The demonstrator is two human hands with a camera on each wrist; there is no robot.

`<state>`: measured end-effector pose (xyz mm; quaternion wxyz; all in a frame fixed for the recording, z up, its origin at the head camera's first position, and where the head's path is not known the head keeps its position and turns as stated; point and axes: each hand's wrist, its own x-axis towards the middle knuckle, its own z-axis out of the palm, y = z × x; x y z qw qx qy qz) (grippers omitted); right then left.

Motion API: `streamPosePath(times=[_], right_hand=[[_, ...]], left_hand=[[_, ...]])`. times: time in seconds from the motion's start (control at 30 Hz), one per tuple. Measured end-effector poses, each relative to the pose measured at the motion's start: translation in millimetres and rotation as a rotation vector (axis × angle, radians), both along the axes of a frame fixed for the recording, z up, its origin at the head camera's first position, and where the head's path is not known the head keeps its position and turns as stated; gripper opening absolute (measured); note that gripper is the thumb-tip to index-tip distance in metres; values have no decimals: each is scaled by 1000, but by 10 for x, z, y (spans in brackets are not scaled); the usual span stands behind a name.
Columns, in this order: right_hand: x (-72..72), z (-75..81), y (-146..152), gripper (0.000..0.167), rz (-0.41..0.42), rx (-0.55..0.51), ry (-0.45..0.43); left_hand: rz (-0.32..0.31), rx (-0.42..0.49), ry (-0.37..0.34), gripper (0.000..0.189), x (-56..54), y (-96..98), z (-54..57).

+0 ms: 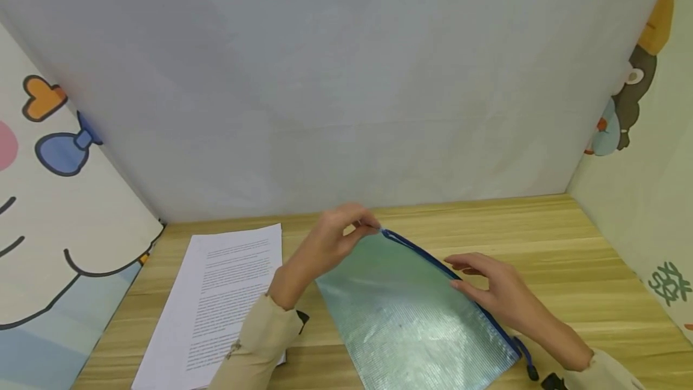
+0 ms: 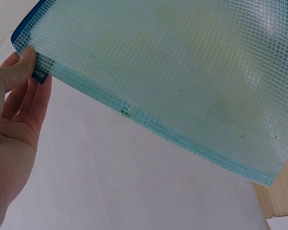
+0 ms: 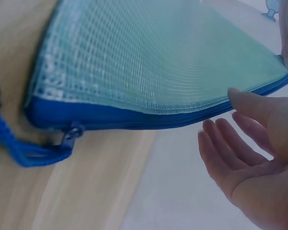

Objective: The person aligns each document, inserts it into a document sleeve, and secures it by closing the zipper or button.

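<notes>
A translucent green mesh zipper pouch point(image 1: 411, 312) slants above the table with its blue zipper edge point(image 3: 149, 120) uppermost. My left hand point(image 1: 330, 239) pinches the pouch's far corner between thumb and fingers, beside a small dark tag point(image 2: 40, 75). Along the middle of the zipper edge is my right hand point(image 1: 500, 294), its thumb at the edge and its other fingers loosely bent on the far side. Those fingers look apart from the pouch in the right wrist view. The zipper pull point(image 3: 73, 134) with its blue strap point(image 3: 31, 155) sits at the near right end.
To the left, a stack of printed paper point(image 1: 216, 306) lies on the wooden table point(image 1: 541, 239), partly under my left sleeve point(image 1: 254, 342). A pale grey wall point(image 1: 352, 107) stands behind, and cartoon-printed panels point(image 1: 65, 215) flank the table.
</notes>
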<state>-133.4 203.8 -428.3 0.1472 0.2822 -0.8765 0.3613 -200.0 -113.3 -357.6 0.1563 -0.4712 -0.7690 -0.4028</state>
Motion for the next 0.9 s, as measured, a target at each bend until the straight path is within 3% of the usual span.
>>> streamPosePath(times=[0.33, 0.7, 0.9], right_hand=[[-88, 0, -75, 25, 38, -83, -90], [-65, 9, -21, 19, -30, -104, -152], [-58, -21, 89, 16, -44, -160, -274]], left_hand=[[6, 7, 0, 12, -5, 60, -30], [135, 13, 36, 19, 24, 109, -75], [229, 15, -6, 27, 59, 68, -142]])
